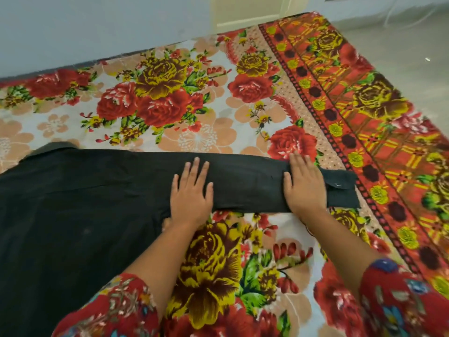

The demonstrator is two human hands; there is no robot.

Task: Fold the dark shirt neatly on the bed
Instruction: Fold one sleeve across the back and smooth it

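The dark shirt (pixel 73 215) lies spread on the bed, its body filling the left side and one long sleeve (pixel 247 183) stretched out to the right. The sleeve's buttoned cuff (pixel 340 188) reaches the red border of the bedsheet. My left hand (pixel 192 190) lies flat on the sleeve near where it joins the body, fingers straight and spread. My right hand (pixel 303 183) presses flat on the sleeve just left of the cuff. The shirt's collar (pixel 56 147) shows at the upper left edge.
The bed carries a floral bedsheet (pixel 170 105) with red and yellow roses and a red patterned border (pixel 352 105) on the right. A grey wall (pixel 97 25) runs behind the bed, and pale floor (pixel 413 57) lies beyond the right edge.
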